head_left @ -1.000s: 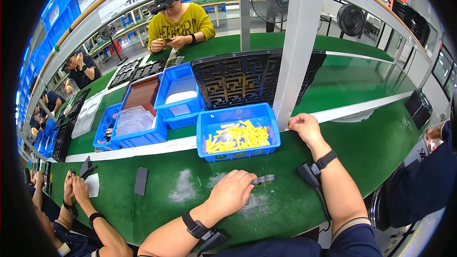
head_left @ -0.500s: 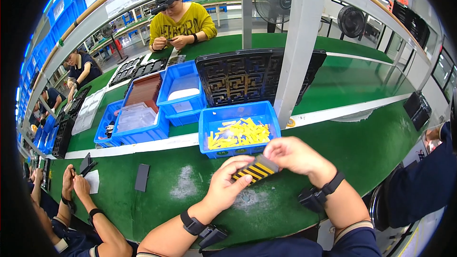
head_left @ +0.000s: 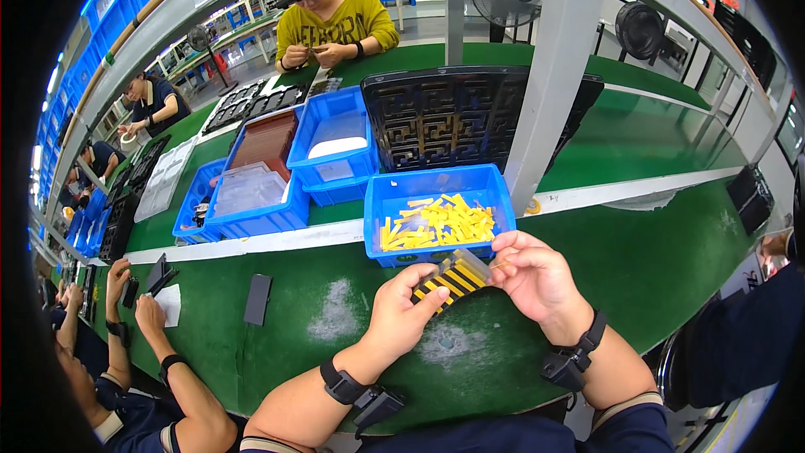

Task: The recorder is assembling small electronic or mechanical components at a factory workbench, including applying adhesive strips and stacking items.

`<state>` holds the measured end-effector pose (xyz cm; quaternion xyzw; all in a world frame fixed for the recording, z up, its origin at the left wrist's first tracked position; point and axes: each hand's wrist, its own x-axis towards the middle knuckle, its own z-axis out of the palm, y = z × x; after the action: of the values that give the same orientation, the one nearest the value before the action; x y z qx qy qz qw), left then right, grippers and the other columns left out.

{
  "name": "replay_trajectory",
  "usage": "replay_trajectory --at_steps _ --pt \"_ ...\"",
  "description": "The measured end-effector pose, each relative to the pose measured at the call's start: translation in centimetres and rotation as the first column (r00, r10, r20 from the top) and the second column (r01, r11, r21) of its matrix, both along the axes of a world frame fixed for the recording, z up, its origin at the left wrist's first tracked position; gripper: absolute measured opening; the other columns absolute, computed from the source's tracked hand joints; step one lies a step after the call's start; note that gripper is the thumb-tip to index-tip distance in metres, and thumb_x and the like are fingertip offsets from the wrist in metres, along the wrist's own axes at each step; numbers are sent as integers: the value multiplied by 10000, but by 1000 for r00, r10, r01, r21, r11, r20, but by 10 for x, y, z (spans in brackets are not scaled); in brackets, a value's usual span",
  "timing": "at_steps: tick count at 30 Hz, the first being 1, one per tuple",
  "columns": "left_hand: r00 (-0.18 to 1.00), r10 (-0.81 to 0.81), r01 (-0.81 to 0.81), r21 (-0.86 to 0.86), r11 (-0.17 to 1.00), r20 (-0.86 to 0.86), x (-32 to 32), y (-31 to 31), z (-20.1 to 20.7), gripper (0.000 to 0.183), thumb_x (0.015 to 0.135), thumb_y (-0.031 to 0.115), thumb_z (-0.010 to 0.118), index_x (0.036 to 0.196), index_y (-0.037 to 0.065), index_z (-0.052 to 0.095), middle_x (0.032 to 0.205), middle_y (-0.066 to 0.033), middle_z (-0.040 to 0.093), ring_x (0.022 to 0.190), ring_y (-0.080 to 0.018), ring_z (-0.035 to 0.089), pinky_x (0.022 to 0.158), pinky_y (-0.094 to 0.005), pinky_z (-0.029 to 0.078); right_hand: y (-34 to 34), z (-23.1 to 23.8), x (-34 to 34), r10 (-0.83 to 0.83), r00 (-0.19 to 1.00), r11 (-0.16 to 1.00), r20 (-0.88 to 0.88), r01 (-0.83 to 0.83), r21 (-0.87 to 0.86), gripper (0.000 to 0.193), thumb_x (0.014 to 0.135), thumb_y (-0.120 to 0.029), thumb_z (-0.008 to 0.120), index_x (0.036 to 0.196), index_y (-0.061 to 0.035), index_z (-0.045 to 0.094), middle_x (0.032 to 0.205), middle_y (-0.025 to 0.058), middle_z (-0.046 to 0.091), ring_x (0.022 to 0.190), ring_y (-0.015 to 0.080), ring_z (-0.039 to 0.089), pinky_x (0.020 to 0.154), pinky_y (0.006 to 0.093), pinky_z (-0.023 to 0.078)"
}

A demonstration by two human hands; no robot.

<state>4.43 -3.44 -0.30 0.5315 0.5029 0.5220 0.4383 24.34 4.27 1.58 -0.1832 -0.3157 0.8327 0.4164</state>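
Gripping a black-and-yellow striped block in our left hand, thumb laid across its near face, we hold it tilted over the table, between our two hands. Our right hand is just beside the block's right end, thumb and fingertips pinched together on a thin yellowish strip, too small to make out fully. Just beyond both hands stands a blue bin with loose yellow pieces inside, and behind it leans a black moulded tray. Beyond our right hand rises a pale post. Well to the left of our left hand, a flat dark piece lies on the table, and farther left a co-worker's hands are near a white sheet.
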Motion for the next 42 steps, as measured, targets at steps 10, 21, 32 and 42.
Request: replay_trajectory --at_steps 10,21,32,42 --pt "819 200 -101 209 973 -538 4 -4 7 293 794 98 662 1051 -15 581 897 -131 638 751 -222 625 685 -311 497 -18 24 4 127 990 948 53 -137 289 777 789 -63 600 1450 -56 192 1300 205 451 713 158 583 607 249 462" --pt "776 69 57 178 982 -627 0 -4 12 425 780 77 670 1172 23 514 1036 -170 620 939 -319 623 799 -370 494 -24 25 -2 -716 596 319 363 -183 930 450 725 -33 652 1164 -12 556 1100 154 590 988 269 590 851 356 479" --pt "830 -91 184 117 976 -550 -3 -18 33 472 789 68 690 1210 19 484 1115 -143 598 988 -238 630 822 -336 502 -31 21 -6 -587 692 422 421 -182 888 439 751 -93 681 1175 -59 573 1016 116 614 866 230 608 750 313 499" --pt "365 410 445 543 712 -836 15 -39 93 366 698 151 710 1027 38 596 1010 -88 610 916 -236 592 816 -362 467 -38 20 -5 -43 983 970 178 -2 244 247 844 -20 631 1083 21 585 963 70 633 835 113 620 744 248 520"
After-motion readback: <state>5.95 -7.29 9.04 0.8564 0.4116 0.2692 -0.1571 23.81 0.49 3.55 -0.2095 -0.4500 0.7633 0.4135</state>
